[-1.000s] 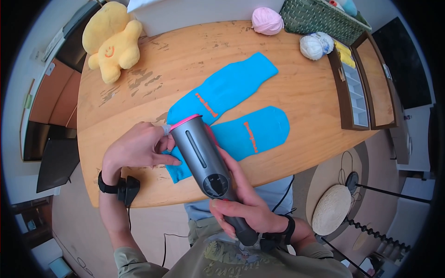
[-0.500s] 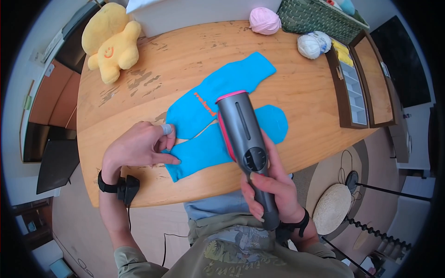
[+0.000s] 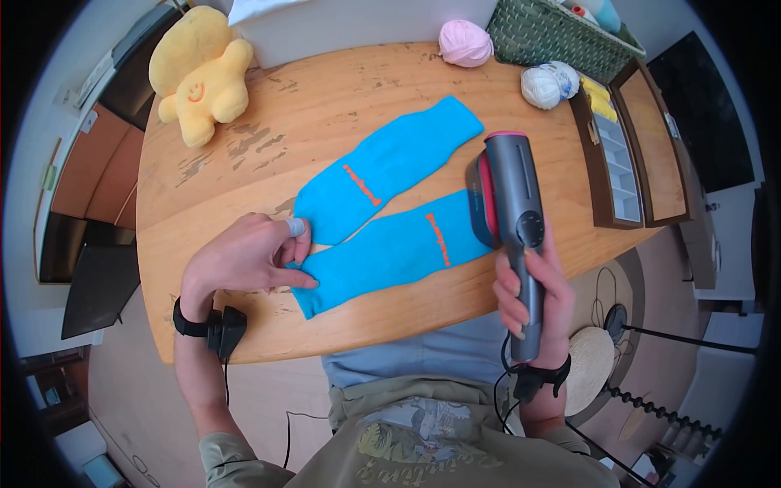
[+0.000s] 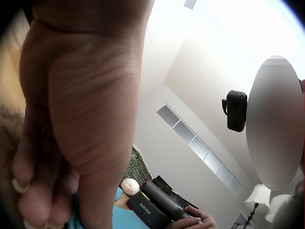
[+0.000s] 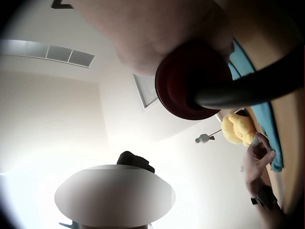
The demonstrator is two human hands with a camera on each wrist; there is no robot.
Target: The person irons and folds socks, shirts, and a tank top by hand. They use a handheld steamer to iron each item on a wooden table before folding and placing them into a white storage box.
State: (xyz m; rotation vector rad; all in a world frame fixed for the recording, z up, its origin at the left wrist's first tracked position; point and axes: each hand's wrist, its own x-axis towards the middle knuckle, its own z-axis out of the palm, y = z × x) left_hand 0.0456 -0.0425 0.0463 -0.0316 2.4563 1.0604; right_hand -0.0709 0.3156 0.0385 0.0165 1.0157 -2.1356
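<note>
Two bright blue socks with orange lettering lie flat on the wooden table. My left hand (image 3: 244, 256) pinches the left end of the near sock (image 3: 374, 264), its thumb lying over the fabric. The far sock (image 3: 407, 150) slants up to the right, its left end close by the fingers. My right hand (image 3: 547, 297) grips the handle of a grey handheld garment steamer (image 3: 518, 183) with pink trim. The steamer's head faces left at the near sock's right end and hides that end. In the right wrist view the handle's round base (image 5: 178, 88) shows, with a black cord.
A yellow plush toy (image 3: 203, 77) sits at the back left beside a white box (image 3: 350, 28). Pink yarn (image 3: 465, 43), white yarn (image 3: 547, 85) and a green woven basket (image 3: 553, 41) stand at the back right. A lidded compartment case (image 3: 618, 154) lies open at the right edge.
My right hand has carried the steamer rightward along the near sock, from its left part to its right end, uncovering the lettering. The left hand has stayed in place.
</note>
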